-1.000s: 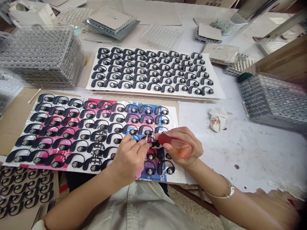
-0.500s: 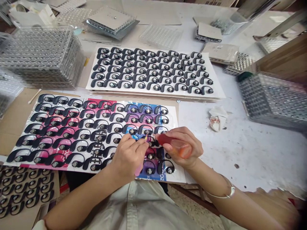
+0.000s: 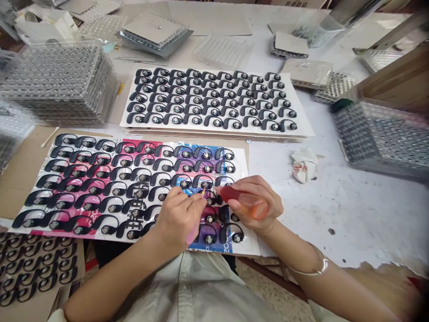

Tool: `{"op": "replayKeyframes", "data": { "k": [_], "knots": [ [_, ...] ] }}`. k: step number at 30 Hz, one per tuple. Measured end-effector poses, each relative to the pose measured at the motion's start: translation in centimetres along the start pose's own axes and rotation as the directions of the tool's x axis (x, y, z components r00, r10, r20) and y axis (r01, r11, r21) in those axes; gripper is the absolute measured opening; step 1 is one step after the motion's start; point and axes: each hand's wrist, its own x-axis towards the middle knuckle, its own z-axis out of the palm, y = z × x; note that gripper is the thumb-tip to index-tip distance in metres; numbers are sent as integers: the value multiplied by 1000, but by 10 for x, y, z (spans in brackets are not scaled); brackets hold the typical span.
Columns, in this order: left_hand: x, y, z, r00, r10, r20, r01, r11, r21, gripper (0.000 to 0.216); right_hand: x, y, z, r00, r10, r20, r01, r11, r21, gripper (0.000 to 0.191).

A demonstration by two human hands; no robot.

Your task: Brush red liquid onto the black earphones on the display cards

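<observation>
My left hand (image 3: 182, 217) is closed around a thin pink tool (image 3: 191, 234), whose narrow yellowish tip pokes out past the fingers; most of it is hidden, so its kind is unclear. In my right hand (image 3: 264, 201) is a translucent red-orange squeeze bottle (image 3: 246, 201), tilted with its narrow end toward the left hand. Both tips are close together over the near sheet (image 3: 241, 156), which has pink, blue and white printing. Rows of black ear-hook earphone pieces (image 3: 114, 205) with round metallic parts lie on it. The piece between my hands is partly covered by the fingers.
Behind lies a white board (image 3: 301, 127) with more ear-hook pieces. Stacked clear trays (image 3: 56, 76) stand at the left, others (image 3: 385, 138) at the right. A crumpled stained tissue (image 3: 304, 164) lies right of my hands, a cotton swab (image 3: 50, 137) at the left. Another filled board (image 3: 36, 268) sits lower left.
Both hands stay nearly in place over the same part of the sheet. The pink tool in my left hand has tilted slightly, and the camera view has shifted a little.
</observation>
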Motion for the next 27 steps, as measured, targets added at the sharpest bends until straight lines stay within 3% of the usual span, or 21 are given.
{"op": "replayKeyframes", "data": {
  "k": [27],
  "knots": [
    [-1, 1, 0, 1000, -17, 23, 18, 1000, -21, 19, 0, -1, -1, 1000, 6, 30, -7, 1000, 30, 23]
  ]
}}
